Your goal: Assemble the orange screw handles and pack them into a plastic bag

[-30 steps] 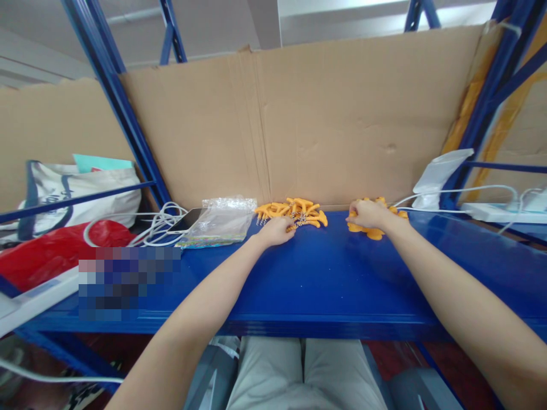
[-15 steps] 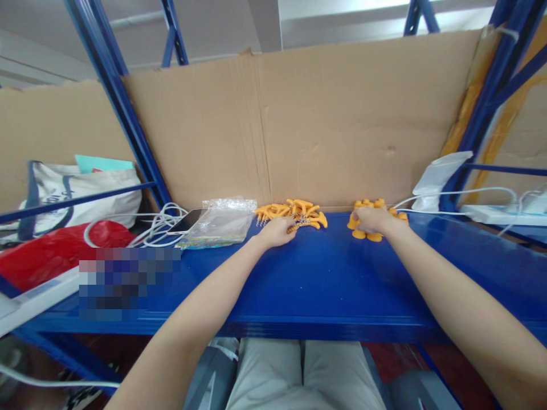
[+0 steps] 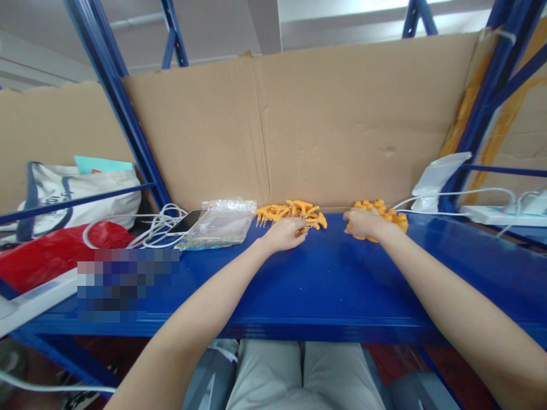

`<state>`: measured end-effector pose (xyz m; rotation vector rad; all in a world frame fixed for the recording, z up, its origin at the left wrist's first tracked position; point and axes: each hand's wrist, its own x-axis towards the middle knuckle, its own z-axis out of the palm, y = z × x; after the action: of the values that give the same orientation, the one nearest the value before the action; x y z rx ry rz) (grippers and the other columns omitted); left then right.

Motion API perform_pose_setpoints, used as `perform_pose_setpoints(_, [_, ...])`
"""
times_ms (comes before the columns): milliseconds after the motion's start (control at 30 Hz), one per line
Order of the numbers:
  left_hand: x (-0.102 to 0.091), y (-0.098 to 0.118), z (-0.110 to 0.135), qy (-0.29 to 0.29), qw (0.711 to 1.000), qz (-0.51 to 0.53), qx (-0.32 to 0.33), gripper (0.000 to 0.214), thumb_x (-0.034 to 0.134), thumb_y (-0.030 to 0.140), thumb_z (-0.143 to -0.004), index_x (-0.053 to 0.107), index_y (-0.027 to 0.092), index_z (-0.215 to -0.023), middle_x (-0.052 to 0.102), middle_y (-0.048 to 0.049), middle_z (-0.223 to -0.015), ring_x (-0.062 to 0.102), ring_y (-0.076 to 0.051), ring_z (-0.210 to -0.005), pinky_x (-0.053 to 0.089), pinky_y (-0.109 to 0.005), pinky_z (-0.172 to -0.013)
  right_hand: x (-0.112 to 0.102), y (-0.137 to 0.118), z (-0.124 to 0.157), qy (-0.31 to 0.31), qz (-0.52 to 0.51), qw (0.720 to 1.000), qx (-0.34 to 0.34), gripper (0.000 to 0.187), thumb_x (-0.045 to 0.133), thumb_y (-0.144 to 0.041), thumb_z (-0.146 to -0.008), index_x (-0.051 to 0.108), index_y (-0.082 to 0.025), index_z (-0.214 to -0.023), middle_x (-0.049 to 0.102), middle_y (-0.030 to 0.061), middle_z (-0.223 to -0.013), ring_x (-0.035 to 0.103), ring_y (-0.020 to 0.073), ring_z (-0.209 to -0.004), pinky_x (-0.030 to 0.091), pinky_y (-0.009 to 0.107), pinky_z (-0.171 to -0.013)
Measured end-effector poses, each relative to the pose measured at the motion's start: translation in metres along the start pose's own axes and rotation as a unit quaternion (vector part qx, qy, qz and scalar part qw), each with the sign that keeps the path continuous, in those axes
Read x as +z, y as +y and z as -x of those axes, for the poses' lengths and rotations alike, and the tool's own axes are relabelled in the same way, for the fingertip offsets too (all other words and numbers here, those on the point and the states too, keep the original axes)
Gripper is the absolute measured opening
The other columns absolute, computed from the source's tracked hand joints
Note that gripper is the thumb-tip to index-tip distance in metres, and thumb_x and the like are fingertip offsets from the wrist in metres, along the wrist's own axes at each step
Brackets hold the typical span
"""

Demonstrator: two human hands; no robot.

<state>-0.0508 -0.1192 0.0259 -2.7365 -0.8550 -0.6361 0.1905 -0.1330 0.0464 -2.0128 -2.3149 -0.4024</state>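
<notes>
My left hand (image 3: 287, 234) is at the front of a pile of corkscrews (image 3: 280, 212) with yellow T-shaped handles and metal spirals. Its fingers close on one corkscrew (image 3: 302, 230), which they partly cover. To the right, my right hand (image 3: 363, 222) reaches down over a cluster of small rounded yellow pieces (image 3: 401, 221). Its fingers curl downward at the left side of that cluster, and whatever lies between the fingertips is hidden. Both groups rest on the blue tabletop (image 3: 316, 285) near the back.
Cardboard (image 3: 333, 125) lines the back edge. To the left lie clear plastic bags (image 3: 222, 225), a phone (image 3: 186, 222), white cables (image 3: 160, 230) and a red bag (image 3: 64, 253). A white pouch (image 3: 438, 179) and a power strip (image 3: 491, 215) are at the right, beside a blue post.
My left hand has shifted slightly right along the front of the corkscrew pile. My right hand has moved a little left and down over the yellow pieces, showing more of them on its right.
</notes>
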Motion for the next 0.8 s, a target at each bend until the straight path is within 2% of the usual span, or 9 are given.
perform_pose_setpoints(133, [-0.002, 0.007, -0.002, 0.035, 0.999, -0.002, 0.029, 0.019, 0.047, 0.025, -0.087, 0.060, 0.016, -0.076, 0.064, -0.0077, -0.082, 0.060, -0.019, -0.081, 0.046, -0.032, -0.078, 0.001, 0.000, -0.001, -0.014, -0.006, 1.000, -0.008, 0.030, 0.065, -0.025, -0.076, 0.070, -0.022, -0.105, 0.067, 0.0162, -0.112, 0.059, 0.0374, -0.109, 0.045, 0.054, -0.087])
perform_pose_setpoints(233, [-0.003, 0.009, -0.002, 0.044, 0.999, -0.001, 0.020, 0.016, 0.047, 0.020, -0.086, 0.063, 0.016, -0.087, 0.067, -0.0074, -0.087, 0.061, -0.019, -0.084, 0.046, -0.033, -0.080, -0.002, -0.005, 0.003, -0.019, -0.003, 1.000, -0.015, 0.029, 0.064, -0.024, -0.078, 0.069, -0.021, -0.106, 0.066, 0.0170, -0.116, 0.058, 0.0378, -0.113, 0.044, 0.055, -0.089])
perform_pose_setpoints(333, [-0.003, 0.010, -0.001, 0.050, 0.998, 0.017, -0.021, 0.023, 0.048, 0.016, -0.083, 0.064, 0.018, -0.099, 0.068, -0.0047, -0.087, 0.062, -0.017, -0.082, 0.047, -0.031, -0.079, -0.004, -0.011, 0.007, -0.019, -0.005, 0.999, -0.029, 0.029, 0.062, -0.023, -0.080, 0.069, -0.019, -0.108, 0.064, 0.0180, -0.120, 0.057, 0.0372, -0.115, 0.042, 0.056, -0.092])
perform_pose_setpoints(400, [-0.002, 0.009, -0.002, 0.066, 0.995, 0.046, -0.065, 0.023, 0.049, 0.017, -0.083, 0.065, 0.018, -0.100, 0.067, -0.0028, -0.080, 0.061, -0.015, -0.075, 0.047, -0.027, -0.073, -0.004, -0.015, 0.008, -0.016, -0.007, 0.999, -0.038, 0.029, 0.063, -0.024, -0.080, 0.069, -0.020, -0.108, 0.065, 0.0176, -0.118, 0.058, 0.0365, -0.114, 0.041, 0.056, -0.093])
perform_pose_setpoints(533, [-0.002, 0.004, -0.005, 0.144, 0.971, 0.135, -0.137, 0.019, 0.052, 0.019, -0.084, 0.063, 0.017, -0.100, 0.067, -0.0006, -0.073, 0.060, -0.011, -0.065, 0.047, -0.022, -0.064, 0.000, -0.018, 0.007, -0.012, -0.010, 0.999, -0.051, 0.028, 0.064, -0.027, -0.080, 0.069, -0.020, -0.106, 0.066, 0.0183, -0.114, 0.059, 0.0368, -0.111, 0.042, 0.055, -0.091])
perform_pose_setpoints(667, [-0.005, -0.006, -0.016, 0.215, 0.941, 0.198, -0.173, 0.017, 0.053, 0.019, -0.085, 0.061, 0.018, -0.100, 0.071, -0.0031, -0.085, 0.065, -0.012, -0.072, 0.050, -0.022, -0.067, 0.001, -0.018, 0.007, -0.022, -0.006, 0.998, -0.054, 0.028, 0.063, -0.026, -0.080, 0.069, -0.019, -0.106, 0.066, 0.0188, -0.114, 0.060, 0.0373, -0.110, 0.043, 0.055, -0.090])
perform_pose_setpoints(800, [-0.002, -0.021, -0.034, 0.223, 0.938, 0.172, -0.202, 0.019, 0.050, 0.020, -0.088, 0.061, 0.019, -0.103, 0.072, -0.0051, -0.092, 0.068, -0.015, -0.083, 0.051, -0.026, -0.077, -0.003, -0.020, 0.009, -0.034, -0.014, 0.999, -0.040, 0.028, 0.064, -0.023, -0.080, 0.069, -0.018, -0.107, 0.065, 0.0180, -0.117, 0.058, 0.0364, -0.114, 0.041, 0.054, -0.094])
